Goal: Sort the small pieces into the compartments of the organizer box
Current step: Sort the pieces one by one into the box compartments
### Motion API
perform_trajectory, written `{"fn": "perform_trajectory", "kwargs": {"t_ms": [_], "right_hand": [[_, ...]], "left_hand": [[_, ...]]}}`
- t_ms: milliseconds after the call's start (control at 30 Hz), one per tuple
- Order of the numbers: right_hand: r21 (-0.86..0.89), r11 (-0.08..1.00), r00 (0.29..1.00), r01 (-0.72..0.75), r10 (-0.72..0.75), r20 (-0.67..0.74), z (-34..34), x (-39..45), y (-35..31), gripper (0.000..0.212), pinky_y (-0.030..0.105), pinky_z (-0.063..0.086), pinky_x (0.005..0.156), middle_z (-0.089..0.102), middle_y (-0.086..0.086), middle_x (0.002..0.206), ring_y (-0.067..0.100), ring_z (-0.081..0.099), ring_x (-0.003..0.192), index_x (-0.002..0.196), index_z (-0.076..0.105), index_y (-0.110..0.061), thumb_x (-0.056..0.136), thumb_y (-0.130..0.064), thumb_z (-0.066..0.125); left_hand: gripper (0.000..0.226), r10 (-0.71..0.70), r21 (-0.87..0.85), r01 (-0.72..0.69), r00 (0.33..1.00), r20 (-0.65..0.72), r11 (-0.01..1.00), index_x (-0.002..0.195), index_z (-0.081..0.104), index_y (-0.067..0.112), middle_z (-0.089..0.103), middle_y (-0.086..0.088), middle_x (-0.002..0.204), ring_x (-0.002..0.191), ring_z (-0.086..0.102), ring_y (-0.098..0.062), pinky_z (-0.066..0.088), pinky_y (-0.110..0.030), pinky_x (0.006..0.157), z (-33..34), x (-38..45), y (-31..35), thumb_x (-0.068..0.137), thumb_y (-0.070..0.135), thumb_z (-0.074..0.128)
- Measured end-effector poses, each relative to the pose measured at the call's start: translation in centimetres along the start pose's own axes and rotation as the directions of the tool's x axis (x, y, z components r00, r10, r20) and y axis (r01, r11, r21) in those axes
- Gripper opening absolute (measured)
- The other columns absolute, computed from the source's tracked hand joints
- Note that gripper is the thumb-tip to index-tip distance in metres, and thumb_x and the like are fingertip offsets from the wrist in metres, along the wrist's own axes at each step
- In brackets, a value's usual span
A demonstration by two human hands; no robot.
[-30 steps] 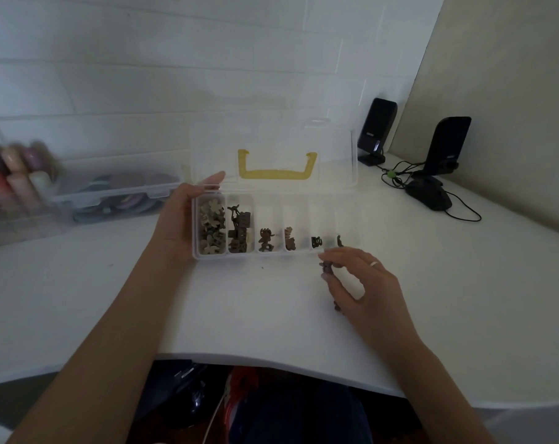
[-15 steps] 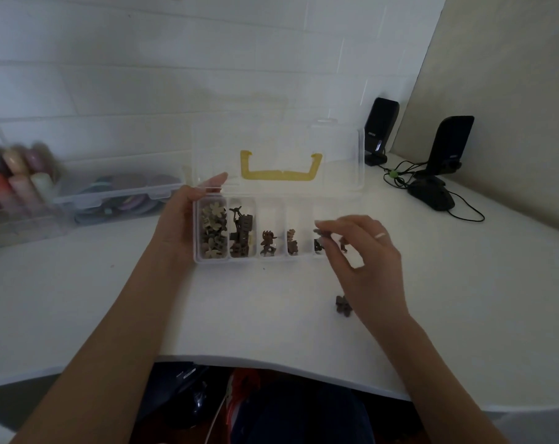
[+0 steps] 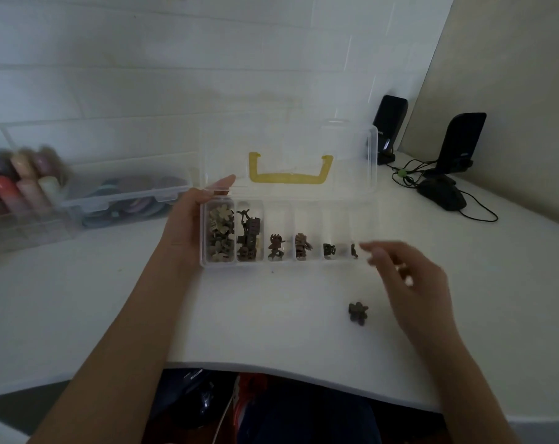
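White tabletop (image 3: 271,315) sits by a white brick wall. On it is a clear organizer box (image 3: 287,262) with its lid up and a yellow handle (image 3: 289,177). Its six slots each hold small brown pieces, most in the two left slots. The left hand (image 3: 188,225) holds the box's left end, thumb curled over the back corner. The right hand (image 3: 409,280) is blurry, just beside the box's right end; I cannot tell if it holds anything. One dark flower-shaped piece (image 3: 357,313) lies loose on the tabletop near that hand.
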State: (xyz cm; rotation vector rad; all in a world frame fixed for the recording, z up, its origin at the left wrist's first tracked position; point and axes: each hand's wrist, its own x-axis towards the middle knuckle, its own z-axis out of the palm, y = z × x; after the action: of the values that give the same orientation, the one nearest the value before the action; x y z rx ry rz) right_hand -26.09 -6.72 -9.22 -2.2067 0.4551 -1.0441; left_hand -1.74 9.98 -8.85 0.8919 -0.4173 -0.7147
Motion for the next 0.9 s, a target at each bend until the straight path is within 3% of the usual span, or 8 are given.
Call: {"fn": "perform_trajectory", "kwargs": {"t_ms": [100,200,333,500,567,633,800,900], "right_hand": [[0.004,0.988,0.953,-0.153,0.146,0.266,-2.0,-2.9,1.2,0.020,0.010,0.038,0.061,0.059,-0.016,0.091,0.008,0.052,0.068,0.100,0.064,-0.042,0.086,-0.027,0.064],[-0.115,0.991,0.927,-0.064,0.102,0.360,-2.0,-3.5,1.6,0.039,0.008,0.037,0.065,0.052,-0.017,0.096,0.006,0.050,0.075,0.109,0.059,-0.047,0.077,-0.029,0.073],[-0.130,0.991,0.925,-0.036,0.082,0.370,-1.6,-3.2,1.3,0.028,0.007,0.036,0.064,0.058,-0.012,0.086,0.005,0.051,0.075,0.093,0.068,-0.041,0.077,-0.019,0.074],[-0.062,0.994,0.948,-0.093,0.108,0.299,-1.8,-3.5,1.0,0.024,0.008,0.036,0.058,0.064,-0.019,0.088,0.004,0.054,0.071,0.081,0.069,-0.033,0.074,-0.011,0.075],[0.058,0.990,0.962,-0.128,0.109,0.249,-1.2,-3.2,0.4,0.027,0.010,0.037,0.055,0.068,-0.018,0.079,0.006,0.057,0.065,0.083,0.069,-0.029,0.075,-0.003,0.073],[0.146,0.987,0.975,-0.068,0.035,0.219,0.1,-2.4,-1.3,0.030,0.016,0.043,0.057,0.070,-0.015,0.079,0.008,0.059,0.065,0.088,0.067,-0.027,0.075,-0.001,0.071],[0.153,0.961,0.934,0.230,-0.263,0.243,5.0,1.9,-7.8,0.011,0.014,0.039,0.066,0.067,-0.011,0.080,0.009,0.055,0.073,0.085,0.066,-0.021,0.079,-0.014,0.071],[0.001,0.914,0.896,0.407,-0.399,0.197,8.9,4.7,-9.4,0.006,0.029,0.042,0.073,0.068,-0.003,0.078,0.016,0.055,0.079,0.079,0.070,-0.017,0.076,-0.021,0.071]], "left_hand": [[0.042,-0.021,0.006,0.021,1.000,0.004,1.000,0.102,0.074,0.024,0.071,-0.005,0.088,0.074,0.068,-0.023,0.056,-0.036,0.067,0.0,0.2,0.0,0.068,0.027,0.049],[0.038,-0.025,0.012,0.025,1.000,-0.004,1.000,0.101,0.074,0.024,0.070,-0.005,0.089,0.076,0.067,-0.024,0.055,-0.036,0.068,0.2,0.4,0.0,0.074,0.024,0.046],[0.037,-0.015,0.003,0.015,1.000,0.010,1.000,0.097,0.075,0.023,0.072,-0.003,0.084,0.073,0.068,-0.023,0.055,-0.034,0.065,0.1,0.1,-0.1,0.082,0.023,0.041],[0.053,0.001,0.037,-0.002,0.999,0.032,0.999,0.098,0.076,0.024,0.072,-0.004,0.088,0.075,0.069,-0.023,0.056,-0.037,0.066,0.2,-0.2,-0.1,0.046,0.031,0.071],[0.034,-0.004,0.023,0.004,1.000,0.023,1.000,0.094,0.078,0.025,0.072,-0.004,0.085,0.074,0.068,-0.023,0.057,-0.036,0.066,0.3,-0.2,-0.1,0.065,0.026,0.060],[0.037,-0.012,0.028,0.013,1.000,-0.018,1.000,0.095,0.077,0.025,0.071,-0.004,0.088,0.076,0.067,-0.023,0.056,-0.036,0.068,0.4,-0.2,-0.2,0.073,0.025,0.048],[0.039,-0.032,0.018,0.033,0.999,-0.022,0.999,0.104,0.074,0.022,0.069,-0.008,0.099,0.083,0.066,-0.026,0.052,-0.036,0.076,0.9,-0.6,0.1,0.067,0.029,0.062],[0.056,-0.039,0.024,0.039,0.999,0.014,0.999,0.091,0.078,0.022,0.072,-0.008,0.088,0.073,0.067,-0.022,0.052,-0.032,0.068,1.2,-0.8,0.4,0.038,0.037,0.083]]}}
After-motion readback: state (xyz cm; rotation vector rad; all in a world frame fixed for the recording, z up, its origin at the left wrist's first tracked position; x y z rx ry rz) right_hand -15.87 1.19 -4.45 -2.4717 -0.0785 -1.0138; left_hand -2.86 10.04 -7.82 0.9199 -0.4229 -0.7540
